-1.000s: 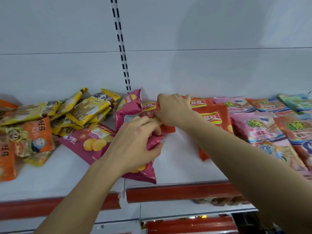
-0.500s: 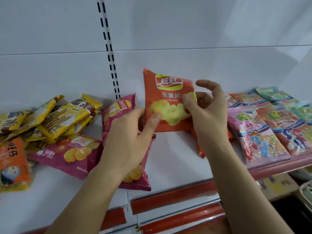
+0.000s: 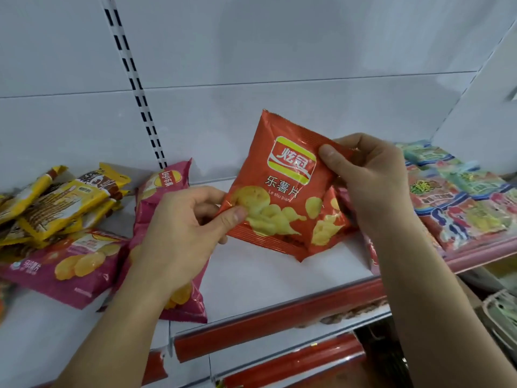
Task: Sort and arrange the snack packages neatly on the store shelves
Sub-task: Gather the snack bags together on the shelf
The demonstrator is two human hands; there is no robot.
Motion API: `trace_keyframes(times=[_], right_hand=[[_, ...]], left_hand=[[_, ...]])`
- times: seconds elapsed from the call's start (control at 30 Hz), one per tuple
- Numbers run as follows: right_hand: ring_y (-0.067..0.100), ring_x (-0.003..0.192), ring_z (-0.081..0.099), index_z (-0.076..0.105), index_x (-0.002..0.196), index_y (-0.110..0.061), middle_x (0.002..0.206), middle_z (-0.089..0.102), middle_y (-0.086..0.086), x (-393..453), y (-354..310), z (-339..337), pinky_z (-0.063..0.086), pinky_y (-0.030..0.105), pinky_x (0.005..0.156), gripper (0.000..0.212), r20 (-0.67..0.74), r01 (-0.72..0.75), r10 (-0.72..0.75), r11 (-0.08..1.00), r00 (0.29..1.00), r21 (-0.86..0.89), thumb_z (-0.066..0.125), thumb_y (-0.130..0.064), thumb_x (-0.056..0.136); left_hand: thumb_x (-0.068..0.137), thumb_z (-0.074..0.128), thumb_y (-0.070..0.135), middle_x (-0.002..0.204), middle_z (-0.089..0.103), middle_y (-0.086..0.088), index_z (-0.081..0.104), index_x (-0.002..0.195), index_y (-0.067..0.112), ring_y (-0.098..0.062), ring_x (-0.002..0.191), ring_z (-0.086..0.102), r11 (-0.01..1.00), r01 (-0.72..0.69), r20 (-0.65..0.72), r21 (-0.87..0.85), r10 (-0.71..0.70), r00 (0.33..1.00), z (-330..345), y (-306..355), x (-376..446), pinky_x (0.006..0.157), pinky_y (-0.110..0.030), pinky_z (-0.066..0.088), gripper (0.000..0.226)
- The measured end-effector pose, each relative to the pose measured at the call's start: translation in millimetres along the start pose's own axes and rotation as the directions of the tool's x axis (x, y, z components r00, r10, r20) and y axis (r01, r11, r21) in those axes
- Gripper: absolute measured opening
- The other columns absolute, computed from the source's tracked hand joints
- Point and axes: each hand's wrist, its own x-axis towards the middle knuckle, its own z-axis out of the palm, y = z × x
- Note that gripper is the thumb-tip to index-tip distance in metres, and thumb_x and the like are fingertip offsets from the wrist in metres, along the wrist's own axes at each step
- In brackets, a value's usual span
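Both hands hold an orange chip bag (image 3: 282,186) upright above the white shelf (image 3: 251,275): the left hand (image 3: 179,231) has its grip pinched on the lower left corner, the right hand (image 3: 372,175) has its grip clamped on the upper right edge. Pink chip bags (image 3: 84,264) lie to the left, beside yellow packs (image 3: 56,203)

Two orange-red chip bags (image 3: 282,189) are held up above the white shelf (image 3: 265,278), one behind the other. Two pink chip bags (image 3: 67,264) lie on it to their left. Several yellow biscuit-stick packs (image 3: 56,203) are heaped beyond those; their exact number is unclear.
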Motion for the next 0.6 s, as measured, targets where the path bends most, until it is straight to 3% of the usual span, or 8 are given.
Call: trace_keyframes(times=[0.07, 0.13, 0.23, 0.3, 0.5, 0.6], right_hand=[[0.007, 0.058, 0.069, 0.070, 0.079, -0.020, 0.069, 0.075, -0.006, 13, -2, -10, 0.055, 0.027, 0.054, 0.012, 0.046, 0.113, -0.110, 0.991, 0.993, -0.073, 0.078, -0.019, 0.088], [0.002, 0.058, 0.067, 0.071, 0.078, -0.019, 0.067, 0.074, -0.009, 26, -2, -18, 0.051, 0.020, 0.053, 0.012, 0.100, 0.167, -0.155, 0.978, 0.983, -0.124, 0.080, -0.018, 0.086], [0.018, 0.074, 0.075, 0.072, 0.079, -0.015, 0.078, 0.077, 0.004, 46, 6, -32, 0.062, 0.037, 0.069, 0.013, 0.141, 0.193, -0.170, 0.966, 0.975, -0.170, 0.084, -0.020, 0.082], [0.023, 0.078, 0.076, 0.073, 0.081, -0.012, 0.081, 0.077, 0.007, 58, 14, -41, 0.062, 0.045, 0.076, 0.015, 0.181, 0.189, -0.151, 0.958, 0.972, -0.216, 0.084, -0.021, 0.082], [0.017, 0.081, 0.075, 0.077, 0.090, -0.013, 0.083, 0.077, -0.001, 74, 31, -54, 0.061, 0.044, 0.080, 0.015, 0.363, 0.220, -0.075, 0.900, 0.929, -0.376, 0.080, -0.027, 0.086], [0.013, 0.082, 0.074, 0.077, 0.093, -0.015, 0.085, 0.077, -0.004, 76, 38, -56, 0.062, 0.041, 0.081, 0.017, 0.427, 0.243, -0.042, 0.870, 0.903, -0.428, 0.080, -0.030, 0.085]], left_hand=[[0.081, 0.071, 0.039, 0.071, 0.076, 0.005, 0.071, 0.096, 0.025, -0.013, 0.058, 0.070, 1.000, 0.010, -0.020, 0.003, -0.010, 1.000, 8, 3, -2, 0.063, -0.035, 0.054, 0.020], [0.090, 0.070, 0.027, 0.067, 0.075, -0.001, 0.066, 0.100, 0.026, -0.016, 0.057, 0.069, 0.999, 0.030, -0.015, -0.031, -0.031, 0.999, 18, 4, -3, 0.064, -0.039, 0.053, 0.010], [0.099, 0.061, 0.019, 0.063, 0.073, -0.006, 0.063, 0.101, 0.024, -0.020, 0.056, 0.068, 0.997, 0.066, 0.051, -0.042, -0.064, 0.997, 33, 7, -6, 0.061, -0.038, 0.051, 0.006], [0.100, 0.058, 0.020, 0.060, 0.072, -0.005, 0.062, 0.099, 0.023, -0.014, 0.052, 0.065, 0.995, 0.099, 0.075, -0.005, -0.098, 0.992, 45, 9, -8, 0.059, -0.035, 0.048, 0.005], [0.097, 0.064, 0.028, 0.058, 0.070, 0.007, 0.067, 0.084, 0.020, -0.004, 0.042, 0.053, 0.968, 0.125, 0.096, 0.216, -0.148, 0.984, 72, 5, -18, 0.052, -0.021, 0.041, 0.016], [0.090, 0.071, 0.037, 0.063, 0.067, 0.011, 0.069, 0.074, 0.025, -0.006, 0.054, 0.058, 0.938, 0.114, 0.087, 0.328, -0.150, 0.985, 82, -2, -22, 0.059, -0.031, 0.049, 0.021]])
